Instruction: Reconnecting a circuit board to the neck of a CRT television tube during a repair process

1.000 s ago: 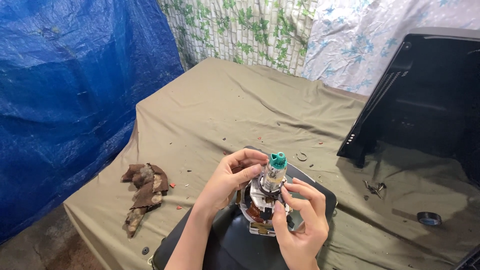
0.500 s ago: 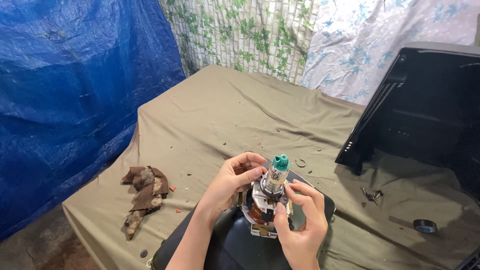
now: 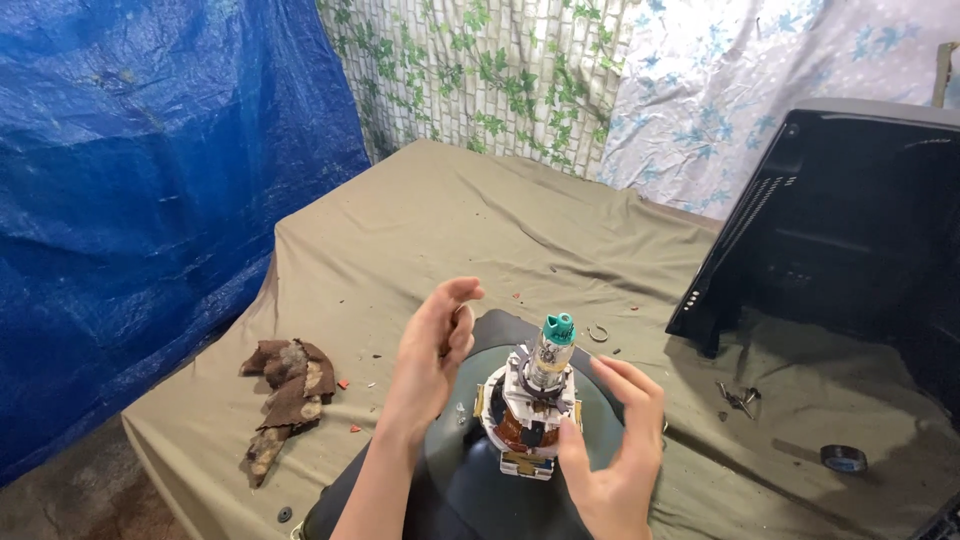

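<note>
Both hands are open and hold nothing: the right hand [image 3: 610, 450] and left hand [image 3: 430, 365] flank the upright tube neck [image 3: 535, 395], which stands unsupported between them on the dark glass funnel [image 3: 470, 480]. Farther left lies a brown rag [image 3: 285, 385]; farther right, the black casing [image 3: 850, 250].

- A table [image 3: 420, 230] draped in an olive-drab cloth carries everything.
- A brown rag [image 3: 285, 385] lies near its left edge.
- A dark tube funnel [image 3: 470, 470] rests at the near edge.
- A black casing [image 3: 850, 240] stands at right.
- Loose screws [image 3: 738, 398] and what looks like a tape roll [image 3: 845, 458] lie beside it.
</note>
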